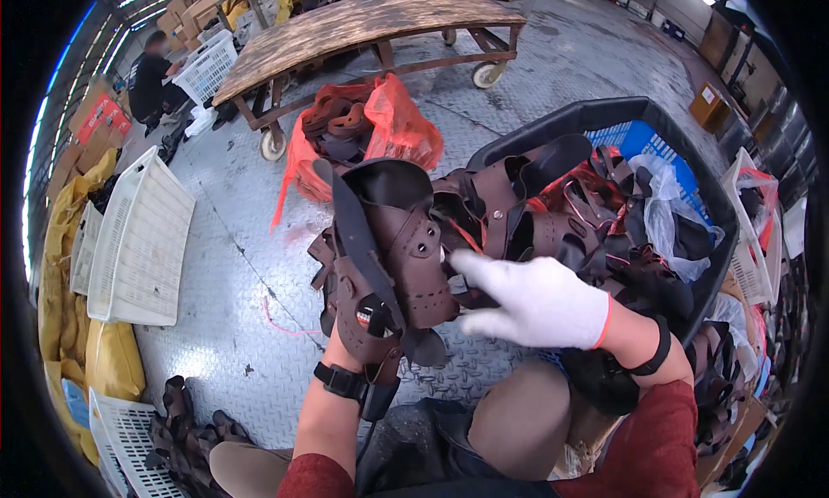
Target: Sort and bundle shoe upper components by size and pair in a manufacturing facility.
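Brown leather sandal uppers [420, 273], with punched holes, straps and metal studs, are bunched upright in front of me. My left hand [371, 318] is closed on them from the near left; only a bit of its white glove shows, and the leather hides most of its fingers. On the right, my right hand [540, 304] wears a white glove. Its forefinger and thumb are apart, and the forefinger tip is at the right edge of the uppers. More brown uppers [553, 230] lie heaped in a black tub [596, 109] beyond that hand.
An orange plastic bag [401, 122] of brown pieces stands on the metal floor [233, 265]. Behind it is a wheeled wooden-topped cart [371, 31]. White crates [142, 239] stand at left. Brown pieces [194, 429] lie near my leg. Another person [154, 83] crouches far left.
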A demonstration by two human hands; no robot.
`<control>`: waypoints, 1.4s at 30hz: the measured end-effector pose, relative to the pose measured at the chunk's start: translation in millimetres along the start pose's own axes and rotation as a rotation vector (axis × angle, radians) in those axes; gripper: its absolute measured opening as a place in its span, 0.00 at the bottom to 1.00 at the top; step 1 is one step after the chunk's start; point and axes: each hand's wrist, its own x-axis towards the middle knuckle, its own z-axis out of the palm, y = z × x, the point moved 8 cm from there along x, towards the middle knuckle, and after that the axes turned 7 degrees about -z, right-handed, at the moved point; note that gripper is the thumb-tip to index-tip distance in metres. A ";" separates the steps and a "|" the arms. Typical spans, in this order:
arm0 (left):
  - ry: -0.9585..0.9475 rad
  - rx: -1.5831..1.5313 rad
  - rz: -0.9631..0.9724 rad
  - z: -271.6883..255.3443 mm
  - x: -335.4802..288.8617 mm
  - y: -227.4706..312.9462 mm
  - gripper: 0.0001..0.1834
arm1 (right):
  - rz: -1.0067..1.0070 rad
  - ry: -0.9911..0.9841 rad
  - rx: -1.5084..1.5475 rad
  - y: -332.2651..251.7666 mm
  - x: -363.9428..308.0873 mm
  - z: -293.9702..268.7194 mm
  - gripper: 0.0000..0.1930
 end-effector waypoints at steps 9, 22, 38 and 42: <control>-0.135 -1.001 -0.323 14.1 25.3 43.5 0.19 | 0.356 0.387 1.361 55.3 32.1 14.0 0.14; 0.447 0.520 0.258 -39.9 15.3 90.8 0.17 | 0.536 0.909 1.945 73.3 30.5 30.7 0.12; 0.073 0.247 -0.587 -63.4 18.0 -77.6 0.14 | 0.440 1.072 1.860 60.5 27.7 -57.4 0.17; 0.332 0.026 -0.515 -126.0 -1.1 -104.8 0.26 | 0.174 1.029 1.331 68.8 66.9 -114.0 0.08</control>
